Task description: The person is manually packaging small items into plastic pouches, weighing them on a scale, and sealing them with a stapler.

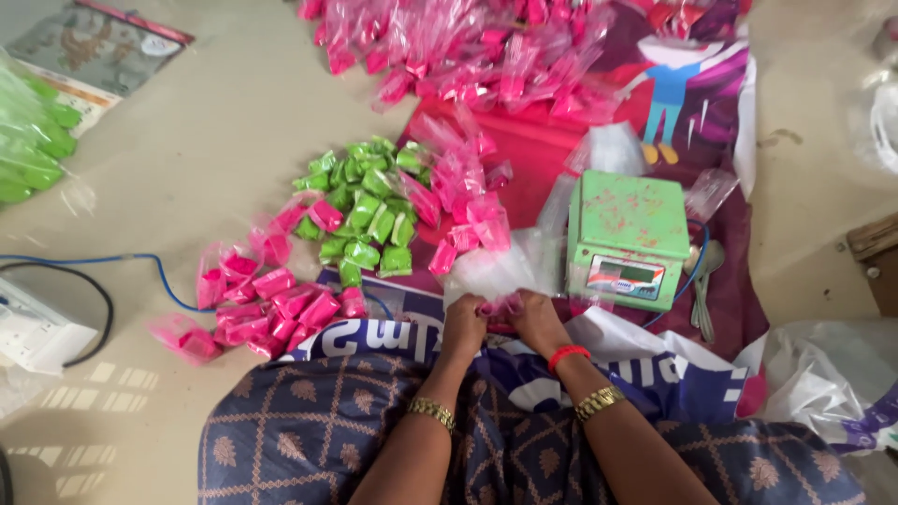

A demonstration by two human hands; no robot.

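My left hand [465,323] and my right hand [535,318] are close together in front of my lap, both gripping a small clear plastic packet of pink powder [496,276]. The packet's clear top stands up above my fingers. A green weighing scale [625,238] stands just right of my hands. A heap of green powder packets [365,210] lies ahead to the left, with pink packets [271,299] nearer my left knee.
A large pile of pink packets [468,47] lies at the far top on a printed banner [711,103]. A white power strip [33,327] with black and blue cables sits left. Green bags [33,140] lie at far left. A metal spoon [706,281] rests beside the scale.
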